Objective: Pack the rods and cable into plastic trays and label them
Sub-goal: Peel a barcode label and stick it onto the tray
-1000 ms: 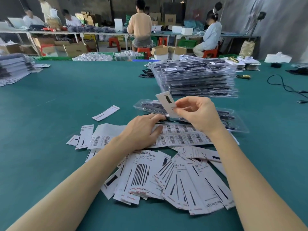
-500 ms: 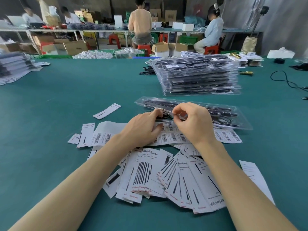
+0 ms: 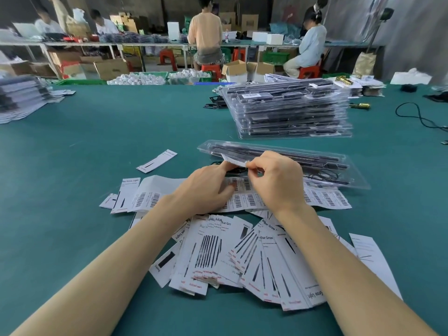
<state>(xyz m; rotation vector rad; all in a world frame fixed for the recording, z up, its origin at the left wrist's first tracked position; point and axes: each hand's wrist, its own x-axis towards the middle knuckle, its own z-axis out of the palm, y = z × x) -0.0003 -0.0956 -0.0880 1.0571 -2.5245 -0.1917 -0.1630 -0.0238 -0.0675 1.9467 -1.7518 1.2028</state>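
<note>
Clear plastic tray (image 3: 351,175) lies on the green table (image 3: 97,141), black rods (image 3: 278,154) running along it and a dark cable (image 3: 324,176) coiled toward its right end. At the tray's near left edge, the right hand (image 3: 276,183) curls its fingers and pinches a small white label (image 3: 234,162). The left hand (image 3: 206,187) lies just beside it, fingers relaxed and pressing on the barcode sheet (image 3: 324,198), fingertips reaching to the label. Below the wrists, printed cards (image 3: 213,253) fan out in a loose heap. Farther back on the right, 1 stack of filled trays (image 3: 291,112). Beyond the table, workers (image 3: 206,32) sit at benches.
</note>
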